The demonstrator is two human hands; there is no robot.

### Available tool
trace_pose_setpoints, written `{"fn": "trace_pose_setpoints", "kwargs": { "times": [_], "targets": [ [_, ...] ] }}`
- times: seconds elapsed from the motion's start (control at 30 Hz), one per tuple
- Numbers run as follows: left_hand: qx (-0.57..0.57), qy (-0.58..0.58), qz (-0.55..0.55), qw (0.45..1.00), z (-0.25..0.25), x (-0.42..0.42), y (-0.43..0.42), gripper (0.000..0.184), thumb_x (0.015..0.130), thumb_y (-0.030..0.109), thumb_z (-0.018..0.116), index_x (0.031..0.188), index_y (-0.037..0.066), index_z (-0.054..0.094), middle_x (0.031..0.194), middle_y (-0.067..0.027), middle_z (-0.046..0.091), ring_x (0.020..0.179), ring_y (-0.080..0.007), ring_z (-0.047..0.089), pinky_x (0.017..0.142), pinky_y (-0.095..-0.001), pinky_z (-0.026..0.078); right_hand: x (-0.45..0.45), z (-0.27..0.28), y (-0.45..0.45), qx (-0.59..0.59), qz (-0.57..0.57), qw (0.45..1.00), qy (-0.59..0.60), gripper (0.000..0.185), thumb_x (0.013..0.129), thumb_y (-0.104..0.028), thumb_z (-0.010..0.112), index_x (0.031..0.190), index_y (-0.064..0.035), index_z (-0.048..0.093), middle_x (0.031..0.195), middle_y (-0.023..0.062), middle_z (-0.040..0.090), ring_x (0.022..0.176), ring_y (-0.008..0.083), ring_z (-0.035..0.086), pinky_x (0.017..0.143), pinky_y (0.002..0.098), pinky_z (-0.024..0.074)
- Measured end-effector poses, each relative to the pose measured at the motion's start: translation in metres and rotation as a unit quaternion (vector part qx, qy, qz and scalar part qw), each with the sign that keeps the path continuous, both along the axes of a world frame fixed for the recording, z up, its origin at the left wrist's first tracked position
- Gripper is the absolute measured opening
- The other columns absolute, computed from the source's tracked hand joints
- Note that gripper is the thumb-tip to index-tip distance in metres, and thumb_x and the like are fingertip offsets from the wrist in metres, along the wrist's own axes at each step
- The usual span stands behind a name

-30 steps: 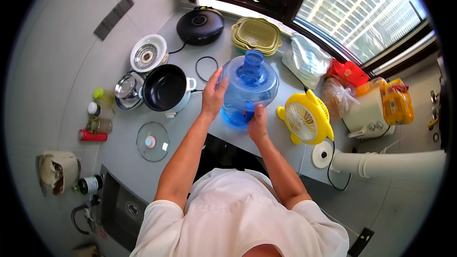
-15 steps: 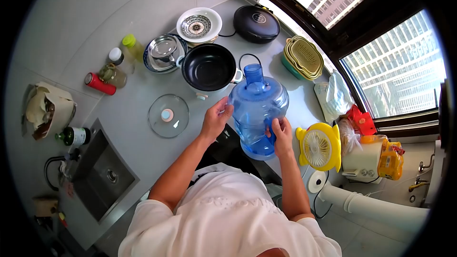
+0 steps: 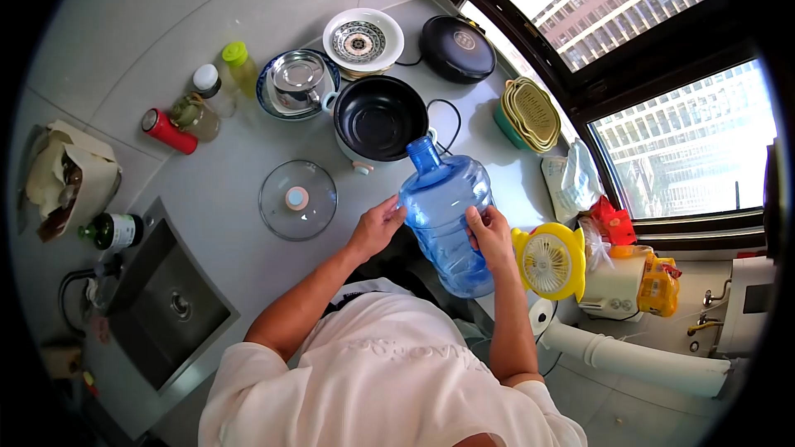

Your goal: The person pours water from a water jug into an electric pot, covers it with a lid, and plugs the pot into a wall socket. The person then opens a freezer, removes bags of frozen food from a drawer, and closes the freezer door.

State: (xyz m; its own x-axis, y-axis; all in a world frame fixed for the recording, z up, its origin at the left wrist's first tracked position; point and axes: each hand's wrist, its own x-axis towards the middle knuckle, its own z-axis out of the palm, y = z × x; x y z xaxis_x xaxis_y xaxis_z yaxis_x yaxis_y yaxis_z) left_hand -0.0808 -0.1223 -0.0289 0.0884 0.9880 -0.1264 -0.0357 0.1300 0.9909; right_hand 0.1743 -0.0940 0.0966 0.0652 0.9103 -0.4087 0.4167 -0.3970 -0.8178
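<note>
A large blue clear plastic water jug (image 3: 447, 194) leans with its open neck toward the black pot (image 3: 379, 116). My right hand (image 3: 493, 238) is wrapped round the jug's right side, where its handle is. Against the jug's left shoulder, my left hand (image 3: 377, 228) presses with curled fingers, partly hidden behind the plastic. The pot has pale handles and stands just beyond the neck; its dark inside shows no contents. A glass lid (image 3: 319, 199) with a pink-rimmed knob lies on the counter left of my left hand.
Behind the pot are a patterned white bowl (image 3: 385, 37), a steel bowl on plates (image 3: 298, 70) and a black round appliance (image 3: 458, 48). Green baskets (image 3: 530, 116) stand by the window. A yellow fan (image 3: 552, 261) is close to my right hand. The sink (image 3: 170, 306) lies left, bottles (image 3: 240, 66) along the wall.
The jug has tipped, its neck swinging left toward the pot and its base moving right and closer to me. Both hands stay on it. The camera view has shifted slightly.
</note>
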Motion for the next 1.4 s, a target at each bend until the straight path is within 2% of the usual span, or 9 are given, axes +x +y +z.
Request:
{"fn": "trace_pose_setpoints", "kwargs": {
  "times": [0.07, 0.13, 0.2, 0.3, 0.37, 0.9, 1.1, 1.17, 1.4],
  "targets": [
    [-0.023, -0.017, -0.022, 0.999, 0.005, -0.007, 0.001, 0.063, 0.110, 0.040, 0.064, 0.149, -0.008, 0.054, 0.126, -0.0219, 0.074, 0.115, -0.0258, 0.073, 0.101, -0.0377, 0.056, -0.006, -0.002, 0.002, -0.002, 0.003, 1.000, -0.007, 0.043, 0.104, -0.044, 0.072, 0.095, -0.0042, 0.061, 0.076, 0.0022, 0.060, 0.054, 0.0083, 0.051, 0.047, 0.0247, 0.0390],
    [-0.020, -0.013, -0.010, 1.000, -0.010, -0.008, 0.003, 0.063, 0.110, 0.041, 0.063, 0.149, -0.008, 0.054, 0.128, -0.0226, 0.074, 0.117, -0.0267, 0.073, 0.102, -0.0376, 0.056, -0.011, -0.004, 0.006, 0.000, -0.003, 1.000, -0.026, 0.059, 0.096, -0.058, 0.077, 0.089, -0.0017, 0.061, 0.074, 0.0050, 0.064, 0.055, 0.0109, 0.055, 0.048, 0.0276, 0.0426],
    [-0.019, -0.011, 0.000, 1.000, -0.024, -0.007, 0.007, 0.064, 0.110, 0.043, 0.062, 0.149, -0.008, 0.054, 0.130, -0.0234, 0.073, 0.118, -0.0277, 0.073, 0.103, -0.0376, 0.056, -0.017, 0.000, 0.008, -0.014, -0.002, 0.999, -0.029, 0.053, 0.100, -0.053, 0.074, 0.092, -0.0022, 0.061, 0.074, 0.0039, 0.062, 0.055, 0.0098, 0.053, 0.047, 0.0263, 0.0411],
    [-0.054, -0.017, -0.024, 0.998, -0.035, -0.012, 0.011, 0.069, 0.112, 0.044, 0.059, 0.156, -0.007, 0.047, 0.126, -0.0112, 0.069, 0.112, -0.0171, 0.066, 0.102, -0.0354, 0.055, -0.026, 0.003, 0.010, -0.036, 0.001, 0.999, -0.036, 0.049, 0.104, -0.050, 0.070, 0.095, -0.0024, 0.060, 0.075, 0.0030, 0.060, 0.054, 0.0090, 0.051, 0.046, 0.0252, 0.0397],
    [-0.069, -0.010, -0.028, 0.997, -0.035, -0.016, 0.011, 0.067, 0.110, 0.046, 0.061, 0.150, -0.008, 0.054, 0.138, -0.0263, 0.069, 0.125, -0.0309, 0.070, 0.106, -0.0386, 0.054, -0.030, 0.004, 0.012, -0.043, 0.005, 0.998, -0.041, 0.051, 0.104, -0.051, 0.070, 0.095, -0.0020, 0.060, 0.075, 0.0032, 0.060, 0.054, 0.0092, 0.051, 0.046, 0.0253, 0.0398],
    [-0.101, -0.015, -0.045, 0.994, -0.039, -0.017, 0.011, 0.071, 0.111, 0.050, 0.057, 0.150, -0.009, 0.054, 0.137, -0.0252, 0.070, 0.127, -0.0297, 0.069, 0.107, -0.0381, 0.053, -0.033, 0.007, 0.021, -0.043, 0.038, 0.994, -0.097, 0.062, 0.101, -0.061, 0.069, 0.093, 0.0007, 0.065, 0.075, 0.0055, 0.068, 0.057, 0.0120, 0.060, 0.051, 0.0299, 0.0468],
    [-0.106, -0.032, -0.035, 0.993, -0.036, -0.017, 0.011, 0.066, 0.112, 0.049, 0.057, 0.145, -0.008, 0.058, 0.114, -0.0151, 0.075, 0.101, -0.0204, 0.070, 0.094, -0.0339, 0.055, -0.034, 0.011, 0.025, -0.044, 0.053, 0.990, -0.125, 0.063, 0.102, -0.061, 0.067, 0.095, 0.0015, 0.066, 0.076, 0.0066, 0.070, 0.059, 0.0132, 0.062, 0.054, 0.0313, 0.0492],
    [-0.095, -0.043, -0.031, 0.994, -0.033, -0.016, 0.009, 0.060, 0.112, 0.048, 0.056, 0.138, -0.006, 0.063, 0.097, -0.0067, 0.069, 0.085, -0.0150, 0.061, 0.084, -0.0323, 0.054, -0.035, 0.013, 0.026, -0.046, 0.056, 0.989, -0.131, 0.062, 0.102, -0.060, 0.067, 0.096, 0.0020, 0.066, 0.076, 0.0070, 0.070, 0.059, 0.0136, 0.063, 0.055, 0.0319, 0.0499],
    [-0.080, -0.045, -0.026, 0.995, -0.030, -0.014, 0.009, 0.051, 0.113, 0.048, 0.054, 0.116, -0.002, 0.066, 0.084, -0.0017, 0.060, 0.077, -0.0140, 0.053, 0.076, -0.0329, 0.050, -0.037, 0.017, 0.027, -0.046, 0.067, 0.987, -0.138, 0.057, 0.105, -0.054, 0.066, 0.099, 0.0030, 0.066, 0.077, 0.0079, 0.069, 0.057, 0.0128, 0.060, 0.052, 0.0305, 0.0481]
  ]
}}
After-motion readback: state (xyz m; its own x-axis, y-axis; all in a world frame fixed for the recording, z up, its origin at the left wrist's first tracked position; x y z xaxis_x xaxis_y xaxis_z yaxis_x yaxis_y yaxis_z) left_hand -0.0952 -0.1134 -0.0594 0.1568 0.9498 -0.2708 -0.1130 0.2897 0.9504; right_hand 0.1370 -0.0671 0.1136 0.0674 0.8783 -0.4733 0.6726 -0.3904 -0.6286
